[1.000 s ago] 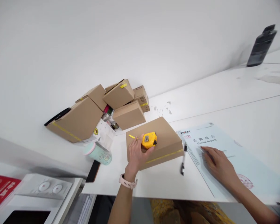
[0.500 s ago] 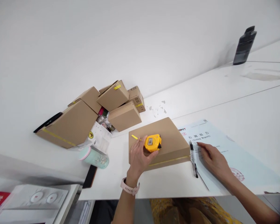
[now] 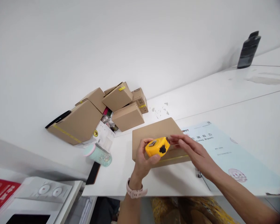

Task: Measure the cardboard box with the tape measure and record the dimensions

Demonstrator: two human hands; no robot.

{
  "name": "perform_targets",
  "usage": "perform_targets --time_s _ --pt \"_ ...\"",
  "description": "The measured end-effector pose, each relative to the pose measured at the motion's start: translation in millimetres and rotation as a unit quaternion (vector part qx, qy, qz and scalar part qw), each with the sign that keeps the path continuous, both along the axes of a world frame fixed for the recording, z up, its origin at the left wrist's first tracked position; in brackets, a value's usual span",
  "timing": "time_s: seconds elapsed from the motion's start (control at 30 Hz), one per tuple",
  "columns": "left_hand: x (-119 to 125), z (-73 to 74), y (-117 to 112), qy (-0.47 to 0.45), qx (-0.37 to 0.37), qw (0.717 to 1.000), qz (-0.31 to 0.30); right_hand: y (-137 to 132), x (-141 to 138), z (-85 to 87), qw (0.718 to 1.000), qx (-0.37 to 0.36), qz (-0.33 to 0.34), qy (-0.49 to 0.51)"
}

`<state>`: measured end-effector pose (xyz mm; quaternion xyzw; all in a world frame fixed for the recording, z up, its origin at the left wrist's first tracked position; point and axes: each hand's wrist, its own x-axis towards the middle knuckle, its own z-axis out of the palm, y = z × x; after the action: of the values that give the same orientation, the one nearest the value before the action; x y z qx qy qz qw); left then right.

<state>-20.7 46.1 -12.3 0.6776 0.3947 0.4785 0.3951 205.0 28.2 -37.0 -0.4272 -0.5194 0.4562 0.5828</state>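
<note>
My left hand [image 3: 143,158], with a pink watch band on its wrist, grips a yellow tape measure [image 3: 155,147] above a brown cardboard box [image 3: 156,129]. The tape measure is tilted, its black button facing me. My right hand [image 3: 196,152] reaches in from the right with fingers stretched out. Its fingertips are close to the black tip at the tape's mouth; whether they touch it I cannot tell. Under my right hand a pen [image 3: 198,173] is mostly hidden, beside a pale blue printed report sheet [image 3: 224,155].
Several cardboard boxes [image 3: 128,116] are stacked by the wall at the left. A mint green cup [image 3: 100,155] lies near a white card [image 3: 105,137] and a dark flat item [image 3: 93,173]. At the far right stands a dark bottle [image 3: 249,49].
My left hand has lifted the tape measure off the box and tilted it. My right hand has moved left from the report sheet to the tape measure's side.
</note>
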Motion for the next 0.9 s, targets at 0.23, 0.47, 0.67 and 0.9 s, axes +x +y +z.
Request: perform_targets --time_s 0.23,0.47,0.67,0.9 --pt "-12.4 7.0 -8.4 -0.069 -0.076 0.994 0.029 5.7 -1.9 20.7 0.96 -0.135 0.12 0.212" --pt "-75.7 16.3 30.8 -0.07 -0.069 0.97 0.221 56.2 36.0 9.8 0.971 -0.12 -0.025 0.204" --pt "-124.8 -7.4 58.5 -0.073 -0.117 0.95 0.28 91.2 47.3 -24.0 0.989 -0.102 -0.082 0.067" --pt "-132.5 -23.9 54.2 -0.079 -0.141 0.947 0.279 91.2 41.7 -35.7 0.99 -0.087 -0.087 -0.062"
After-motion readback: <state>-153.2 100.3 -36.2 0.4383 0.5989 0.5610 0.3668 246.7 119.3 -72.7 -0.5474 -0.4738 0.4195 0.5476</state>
